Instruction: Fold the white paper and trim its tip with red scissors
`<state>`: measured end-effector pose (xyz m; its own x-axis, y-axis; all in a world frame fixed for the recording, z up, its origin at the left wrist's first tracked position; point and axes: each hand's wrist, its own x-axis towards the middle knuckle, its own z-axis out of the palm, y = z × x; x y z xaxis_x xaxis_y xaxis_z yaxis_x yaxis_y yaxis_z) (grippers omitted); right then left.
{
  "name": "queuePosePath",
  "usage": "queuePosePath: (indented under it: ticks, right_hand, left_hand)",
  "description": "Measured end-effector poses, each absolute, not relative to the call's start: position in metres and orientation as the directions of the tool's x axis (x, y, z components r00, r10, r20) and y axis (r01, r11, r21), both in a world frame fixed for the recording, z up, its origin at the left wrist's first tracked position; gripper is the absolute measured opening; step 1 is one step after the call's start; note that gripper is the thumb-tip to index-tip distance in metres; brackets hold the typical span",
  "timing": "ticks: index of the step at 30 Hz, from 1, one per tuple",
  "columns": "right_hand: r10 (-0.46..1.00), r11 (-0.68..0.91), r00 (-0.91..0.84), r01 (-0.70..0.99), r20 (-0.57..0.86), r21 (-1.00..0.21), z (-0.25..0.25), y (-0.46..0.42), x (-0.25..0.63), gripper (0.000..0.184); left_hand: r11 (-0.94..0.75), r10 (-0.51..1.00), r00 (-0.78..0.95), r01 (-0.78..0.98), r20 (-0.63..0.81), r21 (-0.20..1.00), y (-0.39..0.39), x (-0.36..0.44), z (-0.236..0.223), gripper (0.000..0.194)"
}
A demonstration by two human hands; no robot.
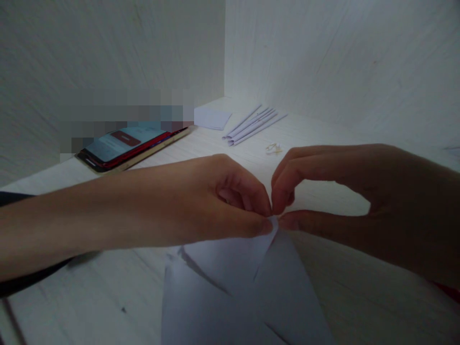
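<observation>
A white sheet of paper (247,302) lies in front of me, its far end raised and curled, with dark creases or shadows across it. My left hand (230,201) pinches the curled far edge between thumb and fingers. Against the same corner, my right hand (323,191) brings its thumb and fingertips close together from the right, fingertips touching those of the left hand. The small bit of paper between the fingertips is mostly hidden.
Several thin rolled paper tubes (251,125) lie beyond my hands, beside a stack of small white papers (212,118). Nearer are small rubber bands (274,148). A phone (129,146) with a lit screen lies at the left. White walls meet behind the white surface.
</observation>
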<state>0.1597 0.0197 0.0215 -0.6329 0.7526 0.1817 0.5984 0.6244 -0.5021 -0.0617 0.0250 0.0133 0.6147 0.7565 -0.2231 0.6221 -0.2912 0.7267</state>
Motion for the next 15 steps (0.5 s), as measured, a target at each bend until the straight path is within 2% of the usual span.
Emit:
queuePosePath:
  ticks: [4,8,10,15]
  right_hand:
    - [0.610,0.785,-0.736,0.513,0.292,-0.347,0.030,0.015,0.158,0.003]
    - [0.363,0.931,-0.810,0.303,0.460,-0.202,0.028,0.017,0.158,0.006]
    - [0.281,0.960,-0.824,0.238,0.492,-0.149,0.024,0.021,0.159,0.011]
    - [0.194,0.980,-0.835,0.191,0.515,-0.060,0.020,0.026,0.161,0.017]
  left_hand:
    - [-0.186,0.657,0.678,0.569,-0.329,0.801,0.029,-0.060,0.016,0.019]
    - [-0.080,0.642,0.683,0.512,-0.349,0.855,0.032,-0.057,0.016,0.015]
    - [-0.070,0.636,0.689,0.501,-0.349,0.863,0.032,-0.055,0.017,0.015]
    - [-0.004,0.619,0.704,0.447,-0.349,0.895,0.030,-0.050,0.021,0.010]
